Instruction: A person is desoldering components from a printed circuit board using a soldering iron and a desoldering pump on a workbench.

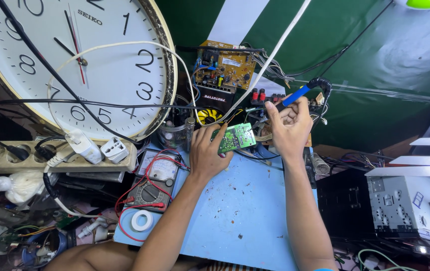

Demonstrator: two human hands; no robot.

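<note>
My left hand (206, 150) grips a small green circuit board (235, 137) by its left edge and holds it tilted above the far end of the light blue work mat (240, 211). My right hand (289, 125) is closed around a soldering iron with a blue handle (297, 94). The iron's tip points left, just above the green board. A black cord runs off the handle's far end.
A big white wall clock (74, 65) leans at the left, above a beige power strip (49, 155). An analogue multimeter (152, 183) with red leads and a roll of white tape (141, 220) lie at the mat's left. A brown circuit board (225, 65) stands behind. A grey metal chassis (405, 206) sits right.
</note>
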